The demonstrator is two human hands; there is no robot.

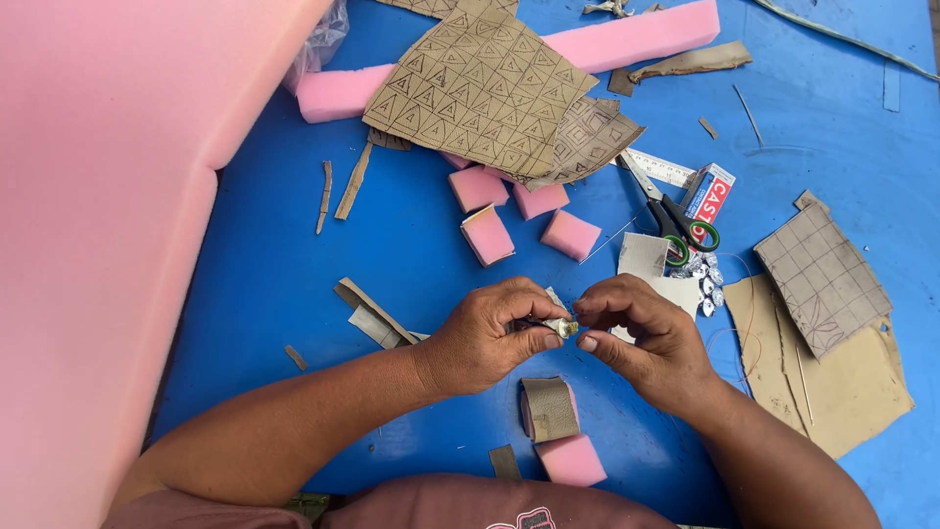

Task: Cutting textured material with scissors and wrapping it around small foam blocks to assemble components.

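My left hand [490, 338] pinches a small shiny silver piece [562, 327] between thumb and fingers, just above the blue table [411, 255]. My right hand [641, 338] meets it from the right, fingertips closed on the same small piece. Right below my hands lies a pink foam block partly wrapped in beige leather [550, 409], with a bare pink foam block [573, 458] next to it. A little pile of shiny silver pieces [707, 284] lies to the right of my right hand.
Several small pink foam blocks [487, 235] lie ahead of my hands. Patterned beige leather sheets [485, 88] cover a long pink foam strip [636, 34]. Green-handled scissors [676, 220], a ruler and a small box sit at right. A big pink foam slab [98, 196] fills the left.
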